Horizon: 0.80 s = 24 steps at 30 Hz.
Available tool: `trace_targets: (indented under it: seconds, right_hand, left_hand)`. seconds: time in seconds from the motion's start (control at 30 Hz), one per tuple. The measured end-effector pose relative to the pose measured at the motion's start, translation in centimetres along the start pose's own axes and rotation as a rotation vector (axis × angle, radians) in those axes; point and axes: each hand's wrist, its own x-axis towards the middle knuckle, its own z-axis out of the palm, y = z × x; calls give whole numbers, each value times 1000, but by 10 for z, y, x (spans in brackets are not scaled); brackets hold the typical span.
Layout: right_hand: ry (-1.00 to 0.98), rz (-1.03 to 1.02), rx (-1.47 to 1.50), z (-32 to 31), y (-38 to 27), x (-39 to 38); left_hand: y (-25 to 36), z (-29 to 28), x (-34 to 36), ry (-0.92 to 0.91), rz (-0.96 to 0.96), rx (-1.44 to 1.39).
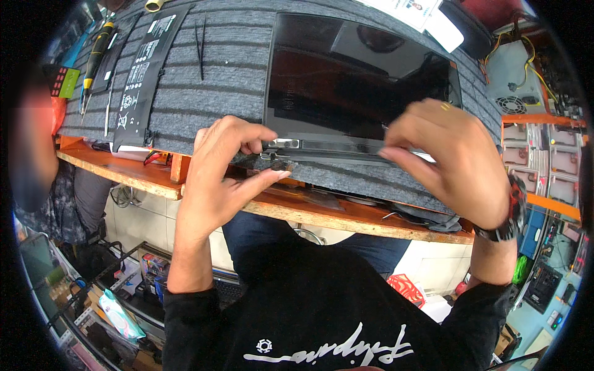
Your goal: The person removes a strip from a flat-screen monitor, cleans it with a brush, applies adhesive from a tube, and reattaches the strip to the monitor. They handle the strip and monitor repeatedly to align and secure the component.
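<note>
A dark, glossy laptop screen [352,80] lies on a striped grey mat, its lower edge toward me. At its near left corner is a metal hinge [281,144]. My left hand [216,167] is at that corner, index fingertip above the hinge and thumb just below, with the hinge between them. Over the near right part of the screen is my right hand [448,151], its fingers curled and thumb pointing left. Motion blurs its fingertips, so whether they pinch anything does not show.
Left of the screen lie tweezers [201,46], a black laptop battery [145,74] and a yellow-black screwdriver [98,55]. Wooden edging [322,216] borders the bench in front of me. A power supply unit [513,74] stands at the right. Another person's arm is at far left.
</note>
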Motion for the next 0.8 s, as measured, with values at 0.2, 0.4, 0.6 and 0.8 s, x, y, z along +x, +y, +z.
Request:
trace_targets:
  seconds: [0.2, 0.4, 0.6, 0.8]
  right_hand:
    - [-123, -95, 23, 26, -16, 57]
    - [-390, -36, -15, 30, -27, 72]
    - [-502, -15, -166, 29, -36, 85]
    - [-451, -8, -95, 29, -38, 91]
  left_hand:
    - [-8, -1, 0, 8, 73, 68]
    - [-9, 0, -1, -6, 118, 131]
    - [-10, 1, -3, 47, 112, 90]
    - [-11, 1, -4, 72, 146, 141]
